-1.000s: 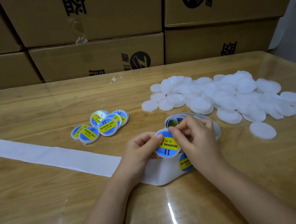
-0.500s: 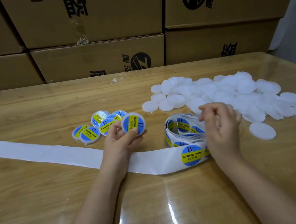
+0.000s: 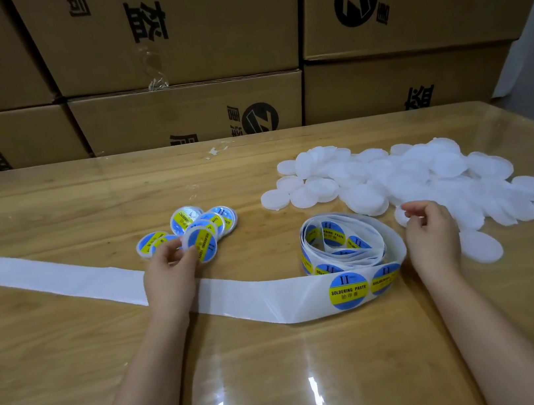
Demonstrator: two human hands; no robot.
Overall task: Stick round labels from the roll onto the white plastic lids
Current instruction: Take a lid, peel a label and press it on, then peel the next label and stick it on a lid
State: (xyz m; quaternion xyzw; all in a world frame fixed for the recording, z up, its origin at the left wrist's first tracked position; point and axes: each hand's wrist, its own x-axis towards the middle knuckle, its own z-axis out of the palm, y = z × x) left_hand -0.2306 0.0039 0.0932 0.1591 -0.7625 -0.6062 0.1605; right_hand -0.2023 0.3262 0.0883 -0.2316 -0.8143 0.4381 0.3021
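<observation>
nearest the person, the backing strip (image 3: 62,281) crosses the surface (image 3: 285,383). its long axis runs from beneath the left grip (image 3: 169,275) out to that grip's left. on the right grip's side it carries the next label (image 3: 348,289), face up, its print upright to the person. the left grip pinches a labelled lid (image 3: 202,245) by its rim, tilted, at the near edge of the finished lids (image 3: 207,220). the right grip (image 3: 432,240) holds nothing, fingers loosely curled. the roll (image 3: 341,243) sits between the grips, closer to the right one. the white lids (image 3: 427,171) spread just beyond the right grip and to its right, mostly flat; being round, they have no long axis. the right grip is likely to take the next one.
</observation>
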